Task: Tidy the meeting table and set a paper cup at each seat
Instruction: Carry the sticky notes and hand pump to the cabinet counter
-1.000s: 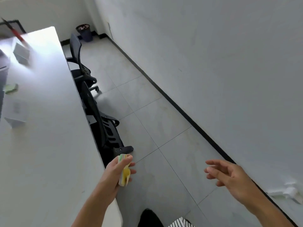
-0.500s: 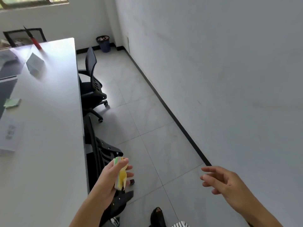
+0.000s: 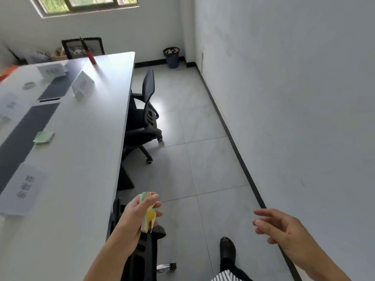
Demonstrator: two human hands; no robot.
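My left hand (image 3: 135,218) is closed around a small stack of coloured sticky notes (image 3: 149,214), yellow and green, held just off the right edge of the long white meeting table (image 3: 81,159). My right hand (image 3: 284,228) hangs over the floor with fingers apart and nothing in it. A second green pad of notes (image 3: 43,137) lies on the table beside the dark centre strip. White folded name cards (image 3: 24,188) (image 3: 83,85) stand along the table. No paper cup is in view.
Black office chairs (image 3: 145,118) (image 3: 140,250) are pushed in along the table's right side. A red pen-like object (image 3: 90,55) stands at the far end. A dark waste bin (image 3: 171,57) sits in the far corner. The grey wall runs close on the right.
The view has swung up and leftward, bringing the window, far chair and more of the table into sight. My left hand still grips the notes; my right hand stays spread.
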